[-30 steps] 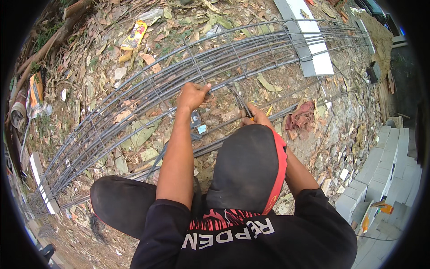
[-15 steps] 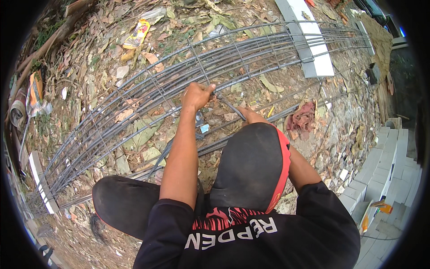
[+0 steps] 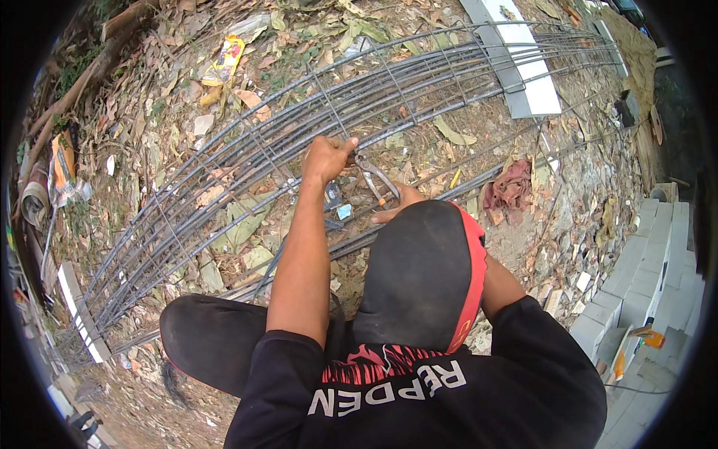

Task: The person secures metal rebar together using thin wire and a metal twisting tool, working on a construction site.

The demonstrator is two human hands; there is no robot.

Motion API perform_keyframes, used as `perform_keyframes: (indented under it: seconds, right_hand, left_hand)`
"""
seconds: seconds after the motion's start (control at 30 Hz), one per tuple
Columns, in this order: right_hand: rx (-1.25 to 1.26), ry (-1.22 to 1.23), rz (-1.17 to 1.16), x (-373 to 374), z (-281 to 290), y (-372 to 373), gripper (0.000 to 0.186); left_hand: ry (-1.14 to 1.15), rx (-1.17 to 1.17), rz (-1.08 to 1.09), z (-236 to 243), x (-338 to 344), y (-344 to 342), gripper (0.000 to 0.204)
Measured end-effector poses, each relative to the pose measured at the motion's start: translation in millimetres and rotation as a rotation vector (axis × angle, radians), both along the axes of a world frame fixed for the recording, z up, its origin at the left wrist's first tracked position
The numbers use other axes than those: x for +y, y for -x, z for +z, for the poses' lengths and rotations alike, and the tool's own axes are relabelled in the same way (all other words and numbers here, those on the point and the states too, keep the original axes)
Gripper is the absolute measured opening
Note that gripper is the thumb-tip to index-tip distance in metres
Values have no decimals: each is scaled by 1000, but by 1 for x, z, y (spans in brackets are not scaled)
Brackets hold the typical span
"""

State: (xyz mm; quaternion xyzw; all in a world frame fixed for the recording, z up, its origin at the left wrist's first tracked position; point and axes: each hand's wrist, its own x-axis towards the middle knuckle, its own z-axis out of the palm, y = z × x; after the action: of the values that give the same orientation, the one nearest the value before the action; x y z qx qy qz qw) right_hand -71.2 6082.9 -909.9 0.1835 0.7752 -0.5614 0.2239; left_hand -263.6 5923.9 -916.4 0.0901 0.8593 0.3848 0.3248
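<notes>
A long rebar cage [image 3: 284, 133] of grey steel bars and thin square ties stretches across the view. At its near edge, my left hand [image 3: 327, 159] is closed around a bar beside a tie, thumb pointing right; anything small inside the fingers is hidden. My right hand [image 3: 405, 199], partly behind my raised knee, holds tying pincers [image 3: 363, 162] with worn metal handles spread apart. The pincers' head sits against the bar, just right of my left thumb. Whether the jaws grip wire is too small to tell.
White-and-grey blocks [image 3: 532, 88] prop the cage at the right, another block [image 3: 81, 310] at the left. Loose bars [image 3: 479, 185] lie between the cage and my knees. A reddish cloth [image 3: 508, 187] rests right of my knee. Grey blocks [image 3: 628, 277] are stacked at the far right.
The pincers' handles have spread apart, and my right hand has moved slightly down and left with them. My left hand keeps its place on the bar.
</notes>
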Motion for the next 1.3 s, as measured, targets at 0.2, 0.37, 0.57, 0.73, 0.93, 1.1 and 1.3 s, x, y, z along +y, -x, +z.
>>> perform_keyframes:
  seconds: [0.2,0.37,0.57,0.73,0.93,1.1,1.3]
  right_hand:
    - [633,-1117,48,-13,15,-16,54]
    - [-159,206,-213,0,-30,-14,43]
    - [106,-507,93,-22,18,-3,49]
    - [244,-1027,152,-5,22,3,48]
    - [425,-980,490,61,11,33,29]
    - [228,-604,164,-7,13,-12,38]
    - [-163,78,80,10,11,10,78]
  left_hand:
    - [-55,-27,37,1,-15,3,47]
    - [-55,-49,23,13,-7,-1,48]
    - [-59,-39,25,14,-9,0,44]
    - [-109,-77,53,-5,-14,5,47]
    - [-39,-48,4,0,-4,4,49]
    - [-101,-104,54,6,-8,-1,45]
    - [-206,-152,74,10,-12,0,44]
